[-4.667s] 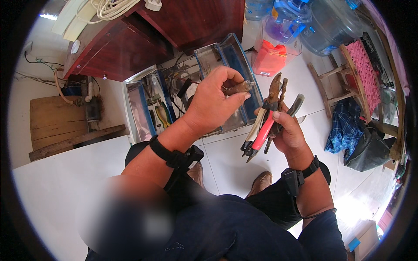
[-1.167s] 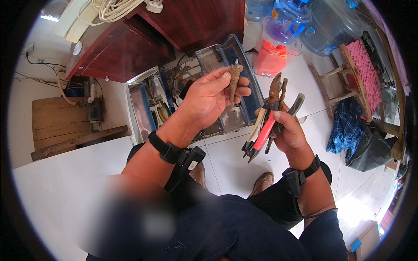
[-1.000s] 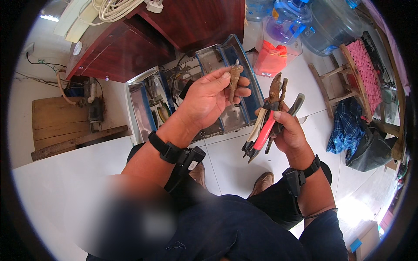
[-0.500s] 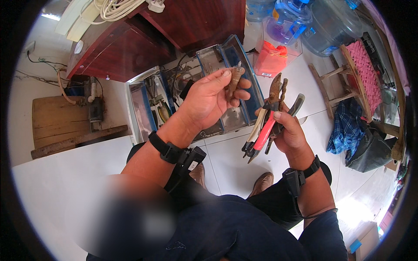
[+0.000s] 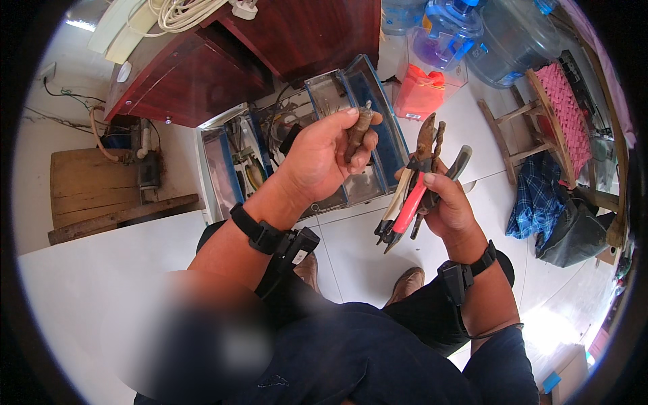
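My left hand is raised above an open blue toolbox and pinches a short rusty brown metal piece between thumb and fingers, held nearly upright. My right hand is closed around a bundle of hand tools: pliers with red and pale handles, a rusty twist bit and a dark-handled tool, jaws pointing up. The two hands are a short way apart, not touching. Both wrists wear black straps with small devices.
The toolbox trays hold pliers, cables and small parts on the white tiled floor. Behind stand a dark red wooden cabinet, water jugs, an orange bag, a wooden stool, a blue checked cloth and a wooden board at left.
My left hand has turned the rusty piece from lying across the fingers to standing upright and lowered it slightly. My right hand has kept its tool bundle nearly still.
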Demonstrator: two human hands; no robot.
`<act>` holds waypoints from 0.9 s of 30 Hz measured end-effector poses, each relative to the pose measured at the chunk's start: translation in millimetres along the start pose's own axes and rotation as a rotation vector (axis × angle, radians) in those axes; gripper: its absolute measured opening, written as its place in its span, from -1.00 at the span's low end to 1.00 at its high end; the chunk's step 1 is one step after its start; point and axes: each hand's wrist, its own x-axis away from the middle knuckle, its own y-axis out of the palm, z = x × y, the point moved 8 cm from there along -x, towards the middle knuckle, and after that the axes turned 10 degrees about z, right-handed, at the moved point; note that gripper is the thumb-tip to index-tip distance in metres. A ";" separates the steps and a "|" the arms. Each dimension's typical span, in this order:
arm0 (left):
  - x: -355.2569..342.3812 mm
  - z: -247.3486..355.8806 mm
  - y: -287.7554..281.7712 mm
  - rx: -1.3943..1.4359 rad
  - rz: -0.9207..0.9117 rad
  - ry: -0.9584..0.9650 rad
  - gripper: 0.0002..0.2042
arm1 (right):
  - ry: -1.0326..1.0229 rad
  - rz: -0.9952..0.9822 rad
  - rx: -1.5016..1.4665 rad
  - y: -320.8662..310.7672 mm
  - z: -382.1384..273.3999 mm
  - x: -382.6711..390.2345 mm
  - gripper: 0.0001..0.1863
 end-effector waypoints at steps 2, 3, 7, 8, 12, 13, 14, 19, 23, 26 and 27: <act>0.5 -0.3 1.2 -0.004 0.002 -0.009 -0.64 | 0.000 0.009 0.003 0.0 -0.4 0.6 -0.32; 1.2 -0.2 2.4 0.000 0.003 -0.015 -0.64 | 0.000 0.014 0.004 -0.2 -0.7 0.9 -0.32; 0.5 -2.3 2.3 0.037 -0.023 -0.048 -0.65 | 0.003 0.002 0.002 0.8 -2.5 2.6 -0.31; 0.4 -2.4 2.7 0.032 -0.020 -0.047 -0.65 | 0.002 0.006 -0.003 1.0 -2.1 2.7 -0.32; 1.3 -1.6 6.8 0.019 -0.023 -0.043 -0.65 | -0.008 0.034 -0.019 -0.2 -0.8 1.7 -0.32; 1.5 -1.3 7.6 0.016 -0.028 -0.042 -0.65 | -0.005 0.025 -0.009 0.0 -1.1 2.1 -0.32; 1.6 -1.2 8.1 0.015 -0.029 -0.040 -0.64 | -0.002 0.015 0.001 -0.3 -2.0 2.7 -0.32; 0.4 -1.8 9.1 0.003 -0.037 -0.043 -0.64 | 0.001 0.005 0.004 -0.3 -2.6 3.0 -0.31; 0.6 -2.6 9.7 -0.002 -0.031 -0.047 -0.63 | 0.011 0.025 0.012 -0.9 -2.8 3.9 -0.31; 0.2 -2.9 11.2 0.002 -0.050 -0.048 -0.63 | 0.012 0.037 0.007 -1.3 -1.5 3.3 -0.30; 0.0 -2.9 11.7 0.007 -0.056 -0.050 -0.63 | 0.011 0.038 0.001 -1.5 -1.3 3.0 -0.30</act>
